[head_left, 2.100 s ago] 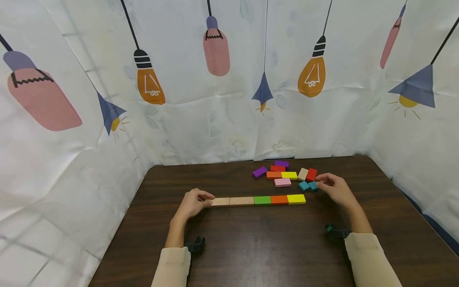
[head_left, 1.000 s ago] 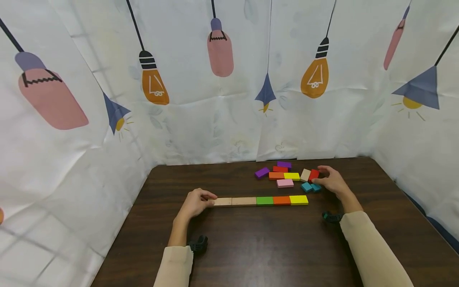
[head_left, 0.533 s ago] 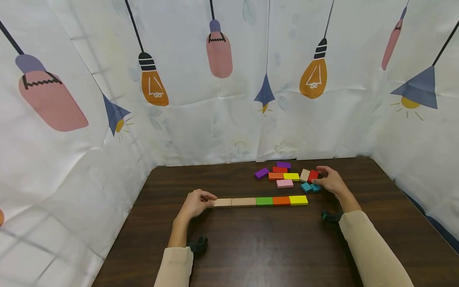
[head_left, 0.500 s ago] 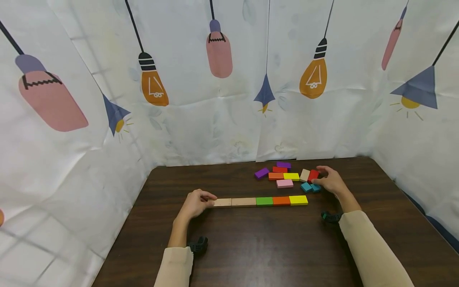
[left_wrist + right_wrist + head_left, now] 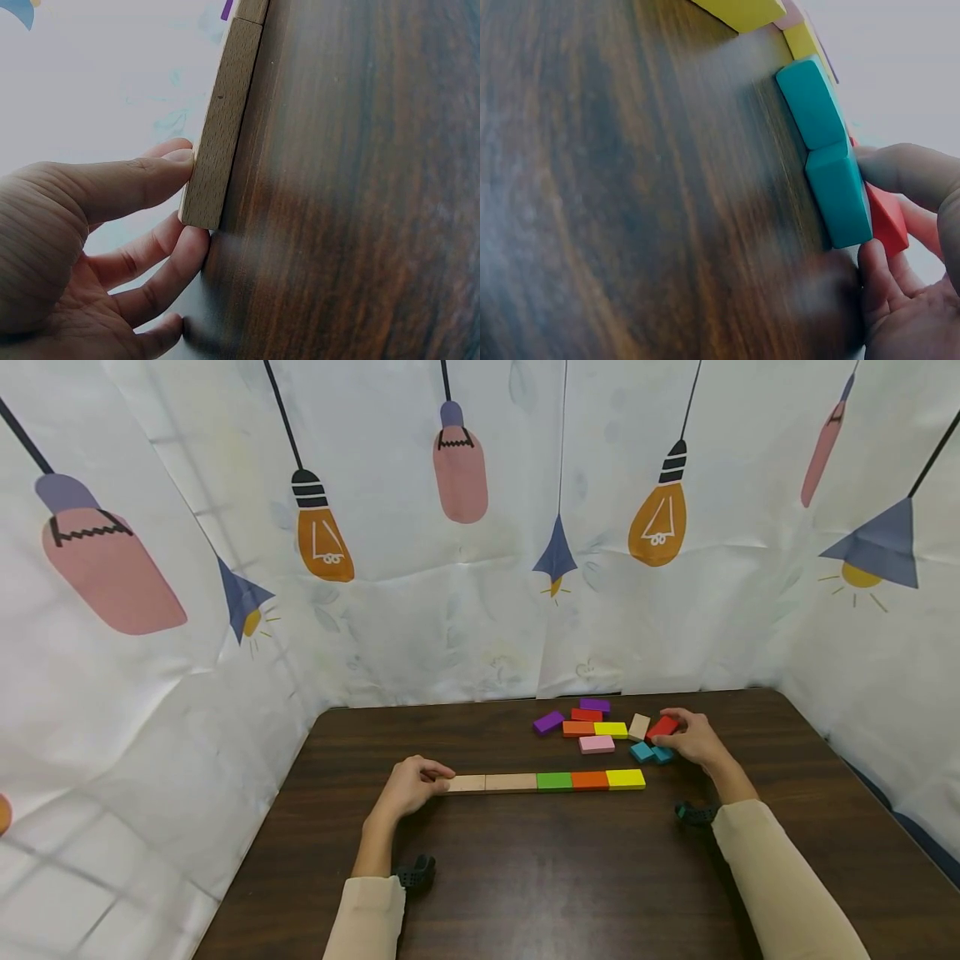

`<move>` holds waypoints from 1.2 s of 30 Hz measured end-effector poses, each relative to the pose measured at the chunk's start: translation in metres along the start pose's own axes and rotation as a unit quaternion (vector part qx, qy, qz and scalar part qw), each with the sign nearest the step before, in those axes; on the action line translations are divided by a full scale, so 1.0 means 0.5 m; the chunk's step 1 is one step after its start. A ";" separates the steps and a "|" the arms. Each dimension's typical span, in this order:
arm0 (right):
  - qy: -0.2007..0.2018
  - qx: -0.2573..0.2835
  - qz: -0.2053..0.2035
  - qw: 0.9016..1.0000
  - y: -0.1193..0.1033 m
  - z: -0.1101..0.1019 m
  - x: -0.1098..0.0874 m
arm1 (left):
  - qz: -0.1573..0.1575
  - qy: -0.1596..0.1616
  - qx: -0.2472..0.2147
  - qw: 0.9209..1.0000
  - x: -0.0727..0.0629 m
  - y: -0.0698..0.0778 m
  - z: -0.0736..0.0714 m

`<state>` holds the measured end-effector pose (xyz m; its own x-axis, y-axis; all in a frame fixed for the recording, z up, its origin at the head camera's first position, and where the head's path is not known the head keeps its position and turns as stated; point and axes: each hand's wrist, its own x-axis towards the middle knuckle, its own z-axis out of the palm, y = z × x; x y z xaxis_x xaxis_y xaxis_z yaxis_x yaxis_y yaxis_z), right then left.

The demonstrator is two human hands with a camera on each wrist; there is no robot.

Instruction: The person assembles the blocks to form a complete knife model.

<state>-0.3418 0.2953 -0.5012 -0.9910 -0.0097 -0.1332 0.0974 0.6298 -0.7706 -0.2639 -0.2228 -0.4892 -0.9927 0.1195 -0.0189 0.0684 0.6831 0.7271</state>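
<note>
My left hand [image 5: 405,785] pinches the left end of a plain wooden block [image 5: 221,124], its thumb on one side and fingers around the end. That block begins a straight row with a second plain block [image 5: 512,782], a green block [image 5: 553,782], an orange block [image 5: 590,780] and a yellow block [image 5: 626,779]. At the back right, my right hand [image 5: 696,741] holds a red block [image 5: 662,727] between thumb and fingers. Just in front of it lie two teal blocks [image 5: 838,195], partly hiding the red one in the right wrist view.
Left of the red block lie a beige block [image 5: 639,727], a yellow block [image 5: 611,730], an orange block [image 5: 578,728], a pink block [image 5: 597,744], another red block [image 5: 587,715] and two purple blocks [image 5: 548,722]. A patterned cloth [image 5: 480,635] hangs behind the dark wooden table [image 5: 525,868].
The right hand has moved from the teal blocks to the red block, which has turned and come away from the beige block. The left hand stays at the row's end.
</note>
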 end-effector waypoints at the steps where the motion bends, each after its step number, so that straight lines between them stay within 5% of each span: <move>1: 0.001 -0.001 -0.001 1.000 0.000 0.000 0.000 | 0.000 0.000 0.000 1.000 0.000 0.000 0.000; 22: 0.030 0.045 -0.046 0.997 0.021 -0.012 -0.035 | 0.005 -0.003 0.006 1.000 0.000 0.001 -0.001; 36: 0.021 0.073 -0.064 0.995 -0.011 -0.010 -0.085 | 0.005 -0.002 -0.002 1.000 -0.002 0.001 -0.001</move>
<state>-0.3007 0.2961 -0.4881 -0.9989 -0.0476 -0.0040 -0.0207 0.5060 -0.8623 -0.2631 -0.2228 -0.4886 -0.9915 0.1292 -0.0132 0.0788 0.6794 0.7295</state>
